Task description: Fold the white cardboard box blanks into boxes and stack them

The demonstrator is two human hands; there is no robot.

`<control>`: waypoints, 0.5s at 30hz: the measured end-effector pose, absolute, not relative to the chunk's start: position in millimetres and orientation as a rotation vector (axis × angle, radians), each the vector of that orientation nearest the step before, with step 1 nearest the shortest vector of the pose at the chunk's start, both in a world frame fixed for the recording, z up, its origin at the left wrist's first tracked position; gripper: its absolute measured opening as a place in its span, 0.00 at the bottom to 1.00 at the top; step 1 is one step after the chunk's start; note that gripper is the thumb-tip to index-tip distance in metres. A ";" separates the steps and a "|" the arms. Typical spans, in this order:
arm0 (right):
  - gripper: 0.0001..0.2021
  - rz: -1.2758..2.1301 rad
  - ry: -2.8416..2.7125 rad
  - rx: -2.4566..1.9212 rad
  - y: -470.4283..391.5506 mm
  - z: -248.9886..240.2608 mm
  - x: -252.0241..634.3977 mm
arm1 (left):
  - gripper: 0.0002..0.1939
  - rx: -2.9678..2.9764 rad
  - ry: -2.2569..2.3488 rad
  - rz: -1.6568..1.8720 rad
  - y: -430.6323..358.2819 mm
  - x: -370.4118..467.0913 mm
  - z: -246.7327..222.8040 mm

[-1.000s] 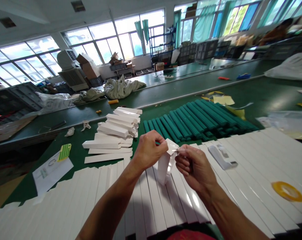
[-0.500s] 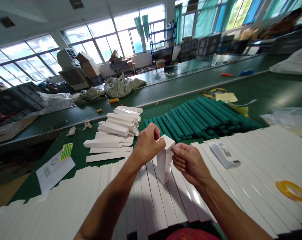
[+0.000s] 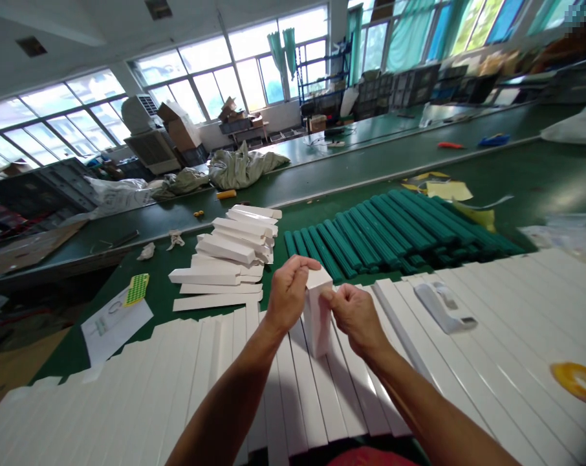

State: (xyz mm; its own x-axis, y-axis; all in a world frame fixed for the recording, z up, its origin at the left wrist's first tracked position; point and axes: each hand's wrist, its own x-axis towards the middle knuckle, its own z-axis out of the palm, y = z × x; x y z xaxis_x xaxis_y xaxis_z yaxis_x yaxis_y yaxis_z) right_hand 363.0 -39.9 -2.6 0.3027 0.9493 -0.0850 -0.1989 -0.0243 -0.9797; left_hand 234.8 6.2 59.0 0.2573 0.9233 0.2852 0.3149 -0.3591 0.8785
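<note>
A slim white carton (image 3: 318, 323) stands upright in front of me on a row of long white boxes (image 3: 176, 369) laid side by side. My left hand (image 3: 288, 292) is closed on the carton's upper left edge, its index finger lying along the top. On the other side my right hand (image 3: 355, 318) is curled, with the thumb pressed against the carton just below its top. Whether the right fingers pinch a small piece of tape there, I cannot tell. Just beyond the carton lies a pile of dark green bars (image 3: 394, 226).
Flat and folded white cartons (image 3: 229, 249) lie left of the green bars. A white tape dispenser (image 3: 443, 307) and a yellow tape roll (image 3: 562, 375) rest on the boxes at right. A paper sheet (image 3: 116, 330) lies at left; a long green bench (image 3: 341, 171) runs behind.
My right hand has shifted inward, its thumb now pressing on the carton's side near the top. The left index finger has stretched over the carton's top. The view has swung slightly left.
</note>
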 end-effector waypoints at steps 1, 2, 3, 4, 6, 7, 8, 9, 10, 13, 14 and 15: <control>0.28 1.086 -0.841 -1.279 -38.3 -3.5 360.4 | 0.15 1.790 1.139 1.110 4.5 232.8 55.9; 0.28 1.071 -0.884 -1.308 -36.7 -3.7 358.5 | 0.16 1.767 1.147 1.136 2.4 231.0 52.9; 0.27 1.051 -0.936 -1.333 -34.9 -3.7 357.3 | 0.17 1.757 1.153 1.169 0.0 229.6 49.8; 0.25 1.026 -0.995 -1.356 -32.8 -4.4 356.7 | 0.15 1.759 1.162 1.204 -2.5 228.7 46.7; 0.21 0.970 -1.126 -1.391 -27.9 -11.3 356.6 | 0.12 1.776 1.189 1.271 -6.6 228.5 39.8; 0.18 0.955 -1.197 -1.402 -25.2 -18.6 356.4 | 0.16 1.777 1.206 1.302 -7.7 229.2 35.9; 0.16 0.959 -1.273 -1.412 -22.9 -28.3 355.9 | 0.22 1.766 1.231 1.336 -8.1 230.4 31.6; 0.16 0.979 -1.354 -1.425 -21.3 -39.6 354.9 | 0.27 1.736 1.262 1.372 -7.9 232.1 27.1; 0.17 1.008 -1.430 -1.450 -20.8 -51.5 353.2 | 0.33 1.693 1.297 1.411 -7.4 234.1 22.9; 0.18 1.086 -1.587 -1.566 -26.9 -78.8 344.3 | 0.46 1.568 1.410 1.489 -5.2 239.0 14.9; 0.17 1.112 -1.622 -1.582 -30.7 -82.4 339.6 | 0.49 1.547 1.445 1.487 -4.3 238.6 14.6; 0.15 1.152 -1.661 -1.572 -34.8 -83.0 333.6 | 0.50 1.533 1.484 1.474 -2.8 236.2 15.1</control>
